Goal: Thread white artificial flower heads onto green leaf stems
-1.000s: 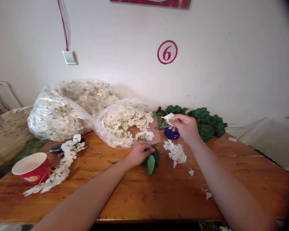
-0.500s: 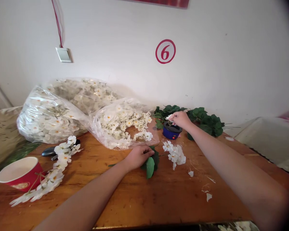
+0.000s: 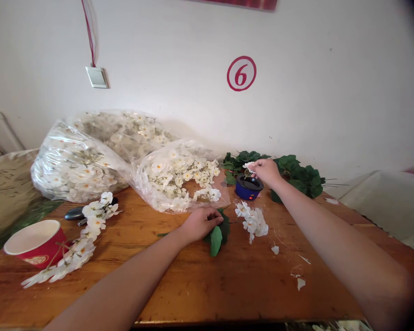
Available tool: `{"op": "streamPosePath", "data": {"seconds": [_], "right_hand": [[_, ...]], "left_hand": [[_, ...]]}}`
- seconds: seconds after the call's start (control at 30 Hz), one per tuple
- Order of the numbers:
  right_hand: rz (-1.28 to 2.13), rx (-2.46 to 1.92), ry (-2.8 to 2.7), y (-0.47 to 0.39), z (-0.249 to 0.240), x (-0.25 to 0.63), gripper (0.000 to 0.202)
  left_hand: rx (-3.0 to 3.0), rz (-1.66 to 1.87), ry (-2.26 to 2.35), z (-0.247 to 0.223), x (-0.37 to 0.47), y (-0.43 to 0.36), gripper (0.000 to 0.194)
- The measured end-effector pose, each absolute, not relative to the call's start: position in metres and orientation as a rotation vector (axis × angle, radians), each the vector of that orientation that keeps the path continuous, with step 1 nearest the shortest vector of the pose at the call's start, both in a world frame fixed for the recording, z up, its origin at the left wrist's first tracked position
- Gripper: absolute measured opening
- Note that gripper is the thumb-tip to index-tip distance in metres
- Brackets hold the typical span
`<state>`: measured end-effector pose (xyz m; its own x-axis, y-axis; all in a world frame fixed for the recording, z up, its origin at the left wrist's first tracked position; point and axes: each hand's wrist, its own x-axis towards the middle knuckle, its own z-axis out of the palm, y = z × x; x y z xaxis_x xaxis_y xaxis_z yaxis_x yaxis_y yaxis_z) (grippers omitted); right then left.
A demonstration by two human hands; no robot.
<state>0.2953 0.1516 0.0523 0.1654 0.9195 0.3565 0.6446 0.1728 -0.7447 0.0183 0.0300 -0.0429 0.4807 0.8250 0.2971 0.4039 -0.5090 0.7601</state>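
My left hand (image 3: 202,224) rests low over the wooden table, its fingers closed on a stem of green artificial leaves (image 3: 216,239). Just right of those leaves lies a cluster of white artificial flowers (image 3: 253,221). Farther back, my right hand (image 3: 266,171) pinches a small white artificial flower (image 3: 249,166) by its petals, stem pointing down. That flower is above the dark opening of a small blue pot (image 3: 249,189) with a lit red light on its front. Whether the stem touches what is inside cannot be made out.
Clear plastic bags (image 3: 79,161) of white flowers stand at the back left. A red paper cup (image 3: 37,246) and a flower spray (image 3: 74,255) are at the left, near a dark-handled tool (image 3: 74,213). Green leaf bunches (image 3: 301,174) lie behind the pot. Petal scraps (image 3: 301,283) are strewn at the right.
The view has shifted slightly. My right hand has lifted the small flower a little above the pot; its stem shows more clearly. My left hand stays on the leaves.
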Motion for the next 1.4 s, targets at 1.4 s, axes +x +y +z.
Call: {"op": "streamPosePath", "data": {"seconds": [1.4], "right_hand": [[1.069,-0.994,-1.259,0.027,0.041,0.232,0.027]], "left_hand": [[1.832,1.035,0.979,-0.038,0.018,0.022,0.022]]}}
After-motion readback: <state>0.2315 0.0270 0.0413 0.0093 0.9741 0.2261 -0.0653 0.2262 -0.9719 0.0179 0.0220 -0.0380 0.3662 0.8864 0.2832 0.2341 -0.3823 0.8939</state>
